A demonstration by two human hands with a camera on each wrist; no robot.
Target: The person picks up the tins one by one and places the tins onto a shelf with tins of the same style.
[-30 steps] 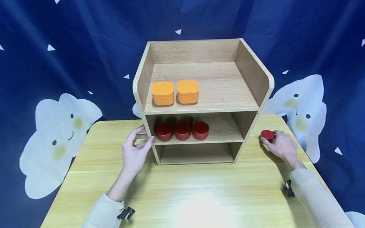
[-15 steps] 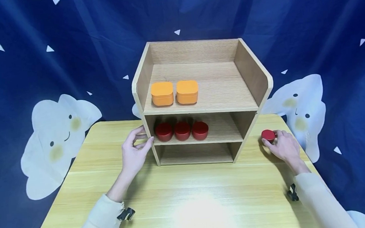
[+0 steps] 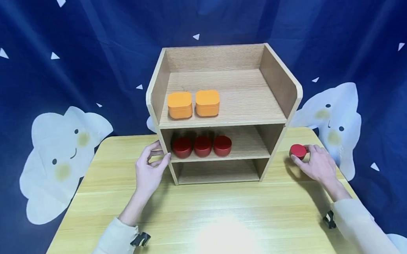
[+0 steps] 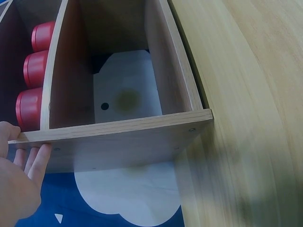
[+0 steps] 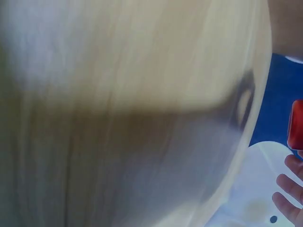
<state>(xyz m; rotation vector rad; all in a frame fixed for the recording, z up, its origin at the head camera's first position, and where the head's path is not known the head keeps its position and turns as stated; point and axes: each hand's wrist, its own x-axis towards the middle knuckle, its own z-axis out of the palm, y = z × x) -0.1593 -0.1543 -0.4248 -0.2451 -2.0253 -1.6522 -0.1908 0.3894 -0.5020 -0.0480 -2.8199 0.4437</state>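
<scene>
My left hand (image 3: 150,170) holds the left side panel of a wooden shelf unit (image 3: 220,119), thumb at its front edge and fingers along the outer face. In the left wrist view, those fingers (image 4: 41,161) lie nearly straight against the panel. To the right of the unit, my right hand (image 3: 317,164) pinches a round red tin (image 3: 298,150) between thumb and fingers, its shadow apart from it on the table. Part of that tin (image 5: 296,125) shows at the right wrist view's edge. Three like red tins (image 3: 203,146) stand in a row on the middle shelf.
Two orange rounded-square tins (image 3: 207,103) sit at the left of the top shelf. The unit stands toward the back of a light wooden table (image 3: 182,223). Behind hangs a blue curtain (image 3: 118,30) with white cloud faces. The table's right edge runs close by my right forearm.
My right hand has raised the red tin slightly, its shadow now further from it, and the right forearm has shifted a little outward. The left hand keeps its hold on the panel.
</scene>
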